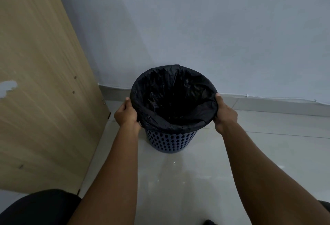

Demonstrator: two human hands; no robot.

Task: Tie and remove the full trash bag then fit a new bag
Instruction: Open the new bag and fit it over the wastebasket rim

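Well, one black trash bag [171,99] sits in one blue wastebasket [171,140], and I have both hands on it. The basket stands upright on the pale tiled floor [223,162], close to the floor's far edge where it meets the wall [196,28], and not far from the corner made by the wooden panel [44,82] on my left. The basket's side is punched all over with rows of round holes (too many to count).

The bag's mouth is spread open and folded down over the rim all the way round, so the rim itself is covered. Inside, the plastic is crumpled and too dark for me to tell what lies at the bottom.

My left hand [127,114] grips the folded edge at the left of the rim, fingers curled round the plastic. My right hand [225,112] does the same at the right, its thumb on top of the fold and the fingers tucked under it. Two hands, one at each side, directly opposite each other.

The panel shows one pale chipped patch [8,87] and three small screw heads [75,77] near its right edge. One low skirting strip [267,102] runs along the foot of the wall.
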